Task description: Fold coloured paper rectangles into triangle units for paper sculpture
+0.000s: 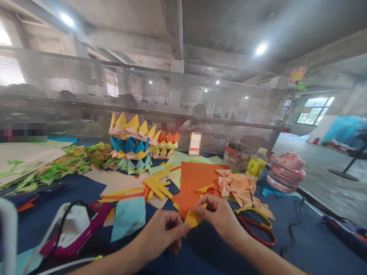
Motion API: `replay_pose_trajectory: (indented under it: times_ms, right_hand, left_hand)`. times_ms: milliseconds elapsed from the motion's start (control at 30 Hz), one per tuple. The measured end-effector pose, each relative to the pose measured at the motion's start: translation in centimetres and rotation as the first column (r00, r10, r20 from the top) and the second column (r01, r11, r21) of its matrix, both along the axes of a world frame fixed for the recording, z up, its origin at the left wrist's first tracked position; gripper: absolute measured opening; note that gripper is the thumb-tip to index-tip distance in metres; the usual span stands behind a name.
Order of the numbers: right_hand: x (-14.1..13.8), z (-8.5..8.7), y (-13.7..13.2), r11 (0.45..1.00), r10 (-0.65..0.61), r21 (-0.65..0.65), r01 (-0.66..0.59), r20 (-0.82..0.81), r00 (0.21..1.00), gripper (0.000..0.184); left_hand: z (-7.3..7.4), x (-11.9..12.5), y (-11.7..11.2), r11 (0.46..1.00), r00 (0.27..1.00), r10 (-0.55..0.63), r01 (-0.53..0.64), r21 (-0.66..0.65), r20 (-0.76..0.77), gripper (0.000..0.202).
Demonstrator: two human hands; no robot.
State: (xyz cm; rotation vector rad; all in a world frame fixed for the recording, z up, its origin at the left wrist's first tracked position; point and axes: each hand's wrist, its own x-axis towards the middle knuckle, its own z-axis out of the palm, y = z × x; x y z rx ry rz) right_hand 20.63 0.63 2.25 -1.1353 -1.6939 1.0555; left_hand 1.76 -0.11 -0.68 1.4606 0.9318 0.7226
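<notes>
Between my two hands is a small folded piece of yellow paper (192, 218). My left hand (169, 229) pinches its lower left corner between thumb and fingers. At its upper right side, my right hand (215, 213) grips it with thumb and forefinger. Just behind the hands lie orange paper sheets (197, 177). Folded peach paper pieces (236, 183) are heaped to the right of them. Scissors (258, 227) with yellow and red handles rest beside my right wrist. Left of my left hand lies a light blue paper sheet (129, 215), near yellow paper strips (157, 185).
Stacked folded-paper crowns (132, 147) stand at the back. A purple power strip (77, 229) with cables sits at the left front. To the right are a yellow-labelled bottle (257, 164), a pink jug (286, 173) and a woven basket (236, 156). A perforated metal screen (172, 95) rises behind the table.
</notes>
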Motion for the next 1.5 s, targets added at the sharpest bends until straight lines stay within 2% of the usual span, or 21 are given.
replay_pose_trajectory:
  times_ms: [100, 200, 367, 500, 600, 700, 800, 900, 1067, 1200, 1300, 1400, 1500]
  right_hand:
    - [0.5, 0.0, 0.6, 0.997, -0.041, 0.069, 0.037, 0.058, 0.998, 0.044]
    - [1.2, 0.3, 1.2, 0.978, -0.109, 0.194, 0.080, 0.145, 0.983, 0.036]
    - [4.5, 1.4, 3.3, 0.896, -0.304, 0.408, 0.175, 0.278, 0.911, 0.027]
    - [7.3, 1.4, 5.2, 0.855, -0.367, 0.497, 0.149, 0.376, 0.851, 0.020]
    - [8.2, 1.0, 6.2, 0.828, -0.406, 0.548, 0.118, 0.441, 0.800, 0.025]
    - [8.1, 0.9, 6.3, 0.782, -0.466, 0.615, 0.104, 0.466, 0.752, 0.025]
    - [7.0, 1.2, 5.3, 0.743, -0.501, 0.665, 0.068, 0.486, 0.716, 0.022]
    - [4.7, 1.2, 3.5, 0.757, -0.454, 0.653, -0.027, 0.556, 0.696, 0.019]
    - [0.7, -0.2, 0.7, 0.805, -0.304, 0.555, -0.209, 0.689, 0.658, 0.008]
    - [-0.7, -0.8, 0.1, 0.828, -0.273, 0.509, -0.236, 0.733, 0.623, 0.031]
    - [-1.0, -0.8, 0.1, 0.842, -0.279, 0.488, -0.230, 0.758, 0.590, 0.041]
    - [-1.1, -0.8, 0.2, 0.850, -0.289, 0.475, -0.230, 0.784, 0.550, 0.042]
    - [-1.2, -0.9, 0.2, 0.850, -0.292, 0.465, -0.248, 0.807, 0.513, 0.032]
  left_hand:
    - [0.0, 0.0, -0.1, 1.000, 1.000, 0.006, -0.006, 0.015, -0.025, 0.052]
    - [0.0, 0.0, -0.1, 1.000, 0.999, 0.011, -0.010, 0.025, -0.044, 0.053]
    - [-0.2, -0.1, -0.2, 0.999, 0.998, 0.010, -0.008, 0.038, -0.058, 0.052]
    - [-0.1, -0.2, -0.4, 0.999, 0.998, 0.013, -0.011, 0.047, -0.059, 0.051]
    - [0.0, -0.2, -0.5, 0.998, 0.998, 0.012, -0.008, 0.058, -0.061, 0.050]
    - [0.2, -0.4, -0.5, 0.998, 0.998, 0.002, 0.002, 0.067, -0.065, 0.050]
    - [0.6, -0.6, -0.5, 0.997, 0.998, 0.003, 0.002, 0.083, -0.067, 0.048]
    - [0.9, -0.8, -0.5, 0.995, 0.997, 0.017, -0.010, 0.102, -0.069, 0.046]
    - [1.2, -1.0, -0.4, 0.992, 0.997, 0.039, -0.031, 0.123, -0.068, 0.046]
    - [1.4, -1.2, -0.5, 0.990, 0.997, 0.044, -0.034, 0.135, -0.069, 0.047]
    - [1.5, -1.4, -0.5, 0.991, 0.997, 0.038, -0.028, 0.134, -0.074, 0.047]
    - [1.5, -1.4, -0.5, 0.991, 0.996, 0.036, -0.025, 0.129, -0.077, 0.046]
    - [1.4, -1.4, -0.5, 0.991, 0.995, 0.046, -0.035, 0.127, -0.084, 0.045]
